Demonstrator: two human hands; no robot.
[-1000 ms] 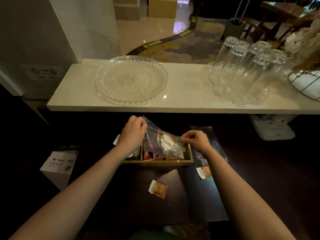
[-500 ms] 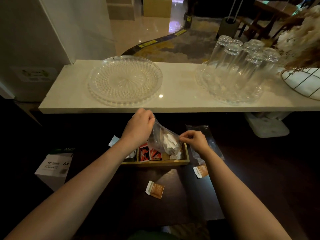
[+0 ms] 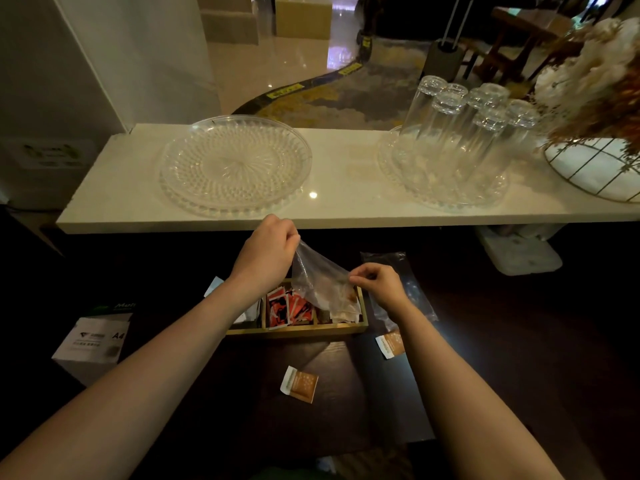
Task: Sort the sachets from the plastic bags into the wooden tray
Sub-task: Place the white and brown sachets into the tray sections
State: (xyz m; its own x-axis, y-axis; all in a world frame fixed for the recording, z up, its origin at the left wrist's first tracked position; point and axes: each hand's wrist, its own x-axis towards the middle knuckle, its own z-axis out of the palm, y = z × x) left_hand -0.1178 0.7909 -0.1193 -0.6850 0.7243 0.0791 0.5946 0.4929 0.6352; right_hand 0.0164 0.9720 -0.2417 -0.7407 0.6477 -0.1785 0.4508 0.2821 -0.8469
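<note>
A wooden tray [image 3: 298, 331] with compartments sits on the dark table. Red sachets [image 3: 287, 308] fill its middle compartment and white sachets [image 3: 344, 315] lie in the right one. Over the right compartment I hold a clear plastic bag [image 3: 317, 275] upside down. My left hand [image 3: 266, 252] pinches its upper corner, raised near the shelf edge. My right hand [image 3: 375, 284] pinches its lower right edge. The bag looks empty. Two orange sachets [image 3: 299, 383] [image 3: 391, 344] lie loose on the table in front of the tray.
Another clear plastic bag [image 3: 403, 289] lies right of the tray. A white marble shelf [image 3: 346, 206] above carries a glass platter [image 3: 235, 164], upturned glasses [image 3: 464, 133] on a second platter, and a wire basket [image 3: 595, 171]. An A4 paper box [image 3: 95, 341] stands at the left.
My left hand lifted the bag's corner upward, tipping it over. The white sachets slid out of the bag into the tray's right compartment.
</note>
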